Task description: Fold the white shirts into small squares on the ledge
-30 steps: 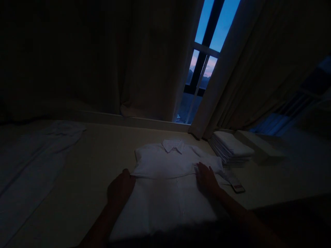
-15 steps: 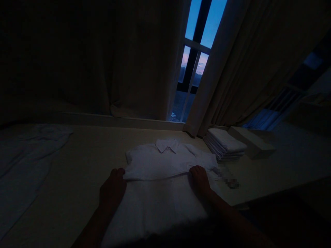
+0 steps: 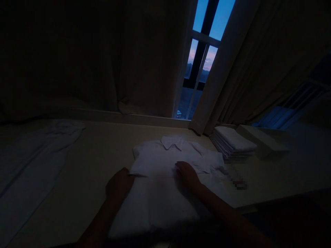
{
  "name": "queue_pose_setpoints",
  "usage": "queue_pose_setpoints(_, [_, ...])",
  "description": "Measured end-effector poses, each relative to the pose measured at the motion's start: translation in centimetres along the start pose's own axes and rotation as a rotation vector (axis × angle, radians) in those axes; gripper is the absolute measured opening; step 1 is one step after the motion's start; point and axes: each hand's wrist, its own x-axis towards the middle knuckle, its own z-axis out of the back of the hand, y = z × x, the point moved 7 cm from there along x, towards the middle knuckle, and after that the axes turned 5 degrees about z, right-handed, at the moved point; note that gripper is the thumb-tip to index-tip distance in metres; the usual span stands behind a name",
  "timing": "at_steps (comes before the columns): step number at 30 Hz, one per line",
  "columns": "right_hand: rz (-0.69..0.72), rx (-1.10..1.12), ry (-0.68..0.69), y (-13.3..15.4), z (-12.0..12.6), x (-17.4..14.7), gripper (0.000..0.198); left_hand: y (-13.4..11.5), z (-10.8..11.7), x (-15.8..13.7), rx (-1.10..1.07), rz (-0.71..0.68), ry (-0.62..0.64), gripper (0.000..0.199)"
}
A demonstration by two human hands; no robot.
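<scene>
A white collared shirt (image 3: 155,162) lies front up, collar at the far side, its lower part reaching towards me. My left hand (image 3: 120,182) is closed at the shirt's left side, gripping the corner of the sleeve edge. Over the middle of the shirt front, below the collar, my right hand (image 3: 188,175) has its fingers curled and pressed together on the fabric; the fingertips are partly hidden in the dim light. Wrinkles run across the cloth to the right of that hand.
A stack of folded white garments (image 3: 232,143) stands at the back right, beside a pale box (image 3: 263,141). Another white garment (image 3: 38,158) is spread on the left of the pale table (image 3: 103,144). Dark curtains (image 3: 147,62) hang behind, around a narrow window (image 3: 196,65).
My right hand has moved left, from the right part of the fold to the shirt's middle, and the cloth there has wrinkled. My left hand stays on the sleeve edge. The view has shifted slightly.
</scene>
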Motion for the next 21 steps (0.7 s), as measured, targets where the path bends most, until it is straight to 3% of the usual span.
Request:
queue_pose_setpoints(6, [0.180,0.136,0.198,11.0,-5.5,7.8,0.048,0.3,0.3,-1.0,-0.032,-0.082,-0.057,0.030])
queue_pose_setpoints(9, [0.206,0.206,0.248,14.3,-7.0,10.6,0.049,0.5,0.6,-1.0,-0.151,-0.124,-0.073,0.024])
queue_pose_setpoints(16, [0.144,0.195,0.383,13.7,-10.2,11.7,0.053,2.2,-0.2,-1.1,-0.485,-0.040,0.020,0.033])
queue_pose_setpoints(21, [0.174,0.111,0.308,13.5,-10.4,11.1,0.053,4.8,-1.9,-5.8,-0.568,0.022,0.147,0.027])
